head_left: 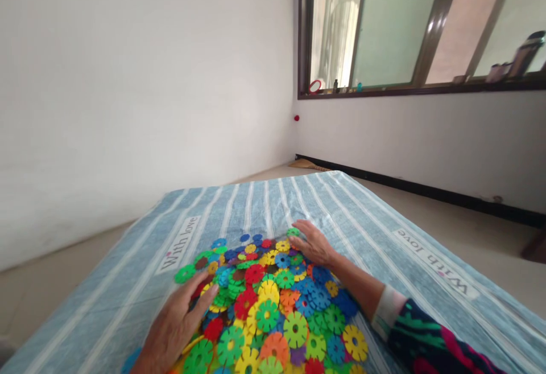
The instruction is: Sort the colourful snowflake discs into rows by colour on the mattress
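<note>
A heap of notched plastic disc pieces (267, 315) in green, yellow, red, blue and orange lies on a blue striped cloth (123, 294). My left hand (177, 317) rests along the heap's left side, thumb and fingers apart, with discs beside and under it. At the far right of the heap is my right hand (313, 243), its fingers spread near a green disc (293, 231). Whether the fingertips touch that disc I cannot tell. Neither hand grips a piece.
The cloth covers a flat surface with "With love" labels (181, 243). White walls (149, 78) stand behind and to the left. A dark-framed window (396, 27) has a flask (526, 55) and small items on its sill. A straw-coloured object (309, 164) lies on the floor.
</note>
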Demonstrator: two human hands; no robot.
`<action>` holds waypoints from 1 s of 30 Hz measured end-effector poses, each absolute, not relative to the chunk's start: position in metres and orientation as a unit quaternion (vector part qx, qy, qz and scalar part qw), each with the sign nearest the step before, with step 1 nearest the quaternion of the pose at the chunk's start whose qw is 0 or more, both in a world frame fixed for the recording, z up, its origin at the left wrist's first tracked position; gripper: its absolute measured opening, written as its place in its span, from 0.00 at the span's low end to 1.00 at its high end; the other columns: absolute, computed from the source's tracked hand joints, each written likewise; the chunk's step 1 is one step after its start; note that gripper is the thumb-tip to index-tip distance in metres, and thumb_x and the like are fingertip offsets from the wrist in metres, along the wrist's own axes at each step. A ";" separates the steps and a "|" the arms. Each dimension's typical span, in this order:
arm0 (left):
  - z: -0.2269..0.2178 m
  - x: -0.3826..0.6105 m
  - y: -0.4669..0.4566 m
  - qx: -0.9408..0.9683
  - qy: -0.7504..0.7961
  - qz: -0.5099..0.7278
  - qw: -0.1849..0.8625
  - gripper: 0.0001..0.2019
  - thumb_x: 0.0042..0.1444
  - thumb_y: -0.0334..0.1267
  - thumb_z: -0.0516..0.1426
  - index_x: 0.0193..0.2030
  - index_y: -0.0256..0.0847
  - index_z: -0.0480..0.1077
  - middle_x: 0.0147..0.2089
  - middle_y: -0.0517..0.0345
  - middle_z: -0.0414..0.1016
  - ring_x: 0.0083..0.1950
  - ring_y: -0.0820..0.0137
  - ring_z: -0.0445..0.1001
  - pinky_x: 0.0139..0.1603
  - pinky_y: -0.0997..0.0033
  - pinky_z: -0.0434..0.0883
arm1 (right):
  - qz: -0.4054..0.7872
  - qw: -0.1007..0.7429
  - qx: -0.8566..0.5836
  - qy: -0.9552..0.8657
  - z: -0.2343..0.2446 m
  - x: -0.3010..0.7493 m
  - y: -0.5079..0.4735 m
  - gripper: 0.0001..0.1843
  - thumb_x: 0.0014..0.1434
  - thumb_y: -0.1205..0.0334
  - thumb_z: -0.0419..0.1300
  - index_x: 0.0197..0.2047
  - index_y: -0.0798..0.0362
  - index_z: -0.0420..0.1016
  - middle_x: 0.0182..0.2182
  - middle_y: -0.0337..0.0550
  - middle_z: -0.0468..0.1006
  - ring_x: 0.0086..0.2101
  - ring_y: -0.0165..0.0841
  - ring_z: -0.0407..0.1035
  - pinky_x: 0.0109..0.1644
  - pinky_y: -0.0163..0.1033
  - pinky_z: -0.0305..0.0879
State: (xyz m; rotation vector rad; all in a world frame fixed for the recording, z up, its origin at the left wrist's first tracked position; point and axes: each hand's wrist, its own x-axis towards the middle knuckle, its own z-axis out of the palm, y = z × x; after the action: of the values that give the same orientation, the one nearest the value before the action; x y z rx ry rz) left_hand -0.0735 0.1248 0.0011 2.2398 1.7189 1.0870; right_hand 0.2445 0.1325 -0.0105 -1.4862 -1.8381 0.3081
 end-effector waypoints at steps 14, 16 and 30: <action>0.009 -0.070 0.108 0.769 0.570 0.263 0.122 0.28 0.54 0.55 0.47 0.52 0.36 0.70 0.55 0.50 0.72 0.57 0.62 0.69 0.59 0.66 0.65 | 0.241 0.336 -0.398 -0.819 0.016 0.168 0.080 0.21 0.61 0.47 0.49 0.49 0.50 0.70 0.42 0.40 0.73 0.43 0.33 0.67 0.46 0.35 0.61; 0.009 -0.072 0.107 0.773 0.563 0.268 0.115 0.27 0.54 0.55 0.48 0.50 0.37 0.71 0.54 0.51 0.73 0.56 0.62 0.70 0.58 0.66 0.65 | 0.230 0.343 -0.416 -0.810 0.020 0.179 0.068 0.22 0.61 0.46 0.49 0.51 0.50 0.70 0.45 0.42 0.73 0.47 0.35 0.65 0.50 0.37 0.60; -0.012 -0.088 0.119 0.756 0.543 0.349 0.111 0.21 0.50 0.55 0.52 0.40 0.42 0.74 0.43 0.55 0.79 0.44 0.62 0.77 0.49 0.64 0.73 | 0.016 0.147 -0.692 -0.706 -0.027 0.298 0.160 0.28 0.62 0.44 0.43 0.60 0.47 0.61 0.60 0.48 0.60 0.59 0.43 0.51 0.60 0.54 0.45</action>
State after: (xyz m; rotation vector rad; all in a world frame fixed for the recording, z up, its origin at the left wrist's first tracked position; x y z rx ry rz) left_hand -0.0881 0.1185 -0.0121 2.2193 1.5960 1.0246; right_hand 0.2981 0.1603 -0.0267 -1.9917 -2.0318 0.0474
